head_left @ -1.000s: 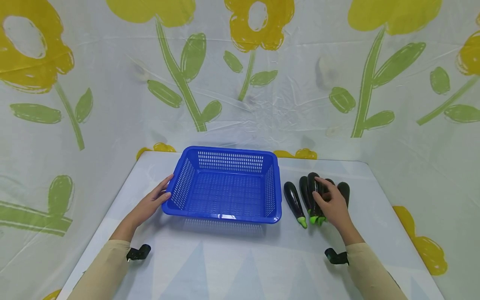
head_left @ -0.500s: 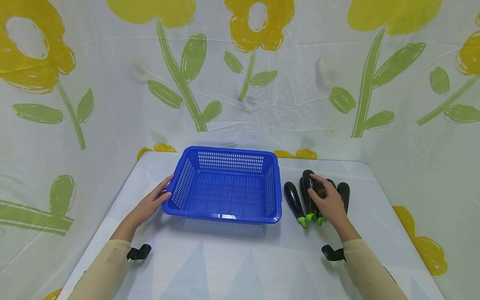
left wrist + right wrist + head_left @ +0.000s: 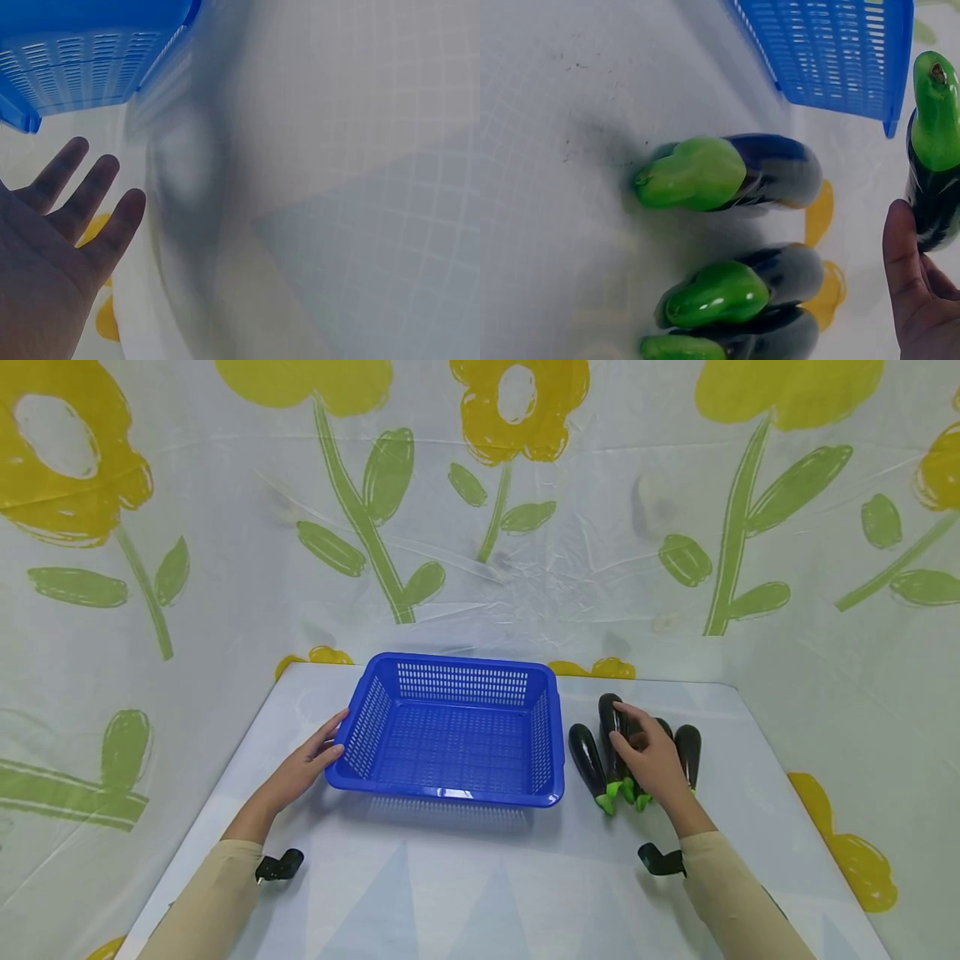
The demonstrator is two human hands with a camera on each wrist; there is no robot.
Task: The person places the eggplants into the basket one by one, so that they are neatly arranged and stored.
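A blue plastic basket (image 3: 442,795) with slotted sides stands on the table. My left hand (image 3: 300,767) rests against its left rim; three spread, fairly straight fingers (image 3: 110,236) show in the left wrist view. My right hand (image 3: 657,764) holds a dark eggplant (image 3: 609,717) between thumb and fingers. In the right wrist view that eggplant (image 3: 934,154) is lifted, green stem end toward the camera, my thumb along its side. Another eggplant (image 3: 587,758) lies between it and the basket. More eggplants lie under and beside the hand, one (image 3: 687,748) at the far right, partly hidden.
The white table (image 3: 450,885) carries faint pale blue triangles. Behind it and along both sides hangs a pale sheet (image 3: 592,552) printed with yellow flowers and green leaves. Black wrist cameras (image 3: 279,865) sit on both sleeves.
My right hand has shifted left and slightly away from me with the eggplant, uncovering more of those behind it. The left hand and the basket stay where they were.
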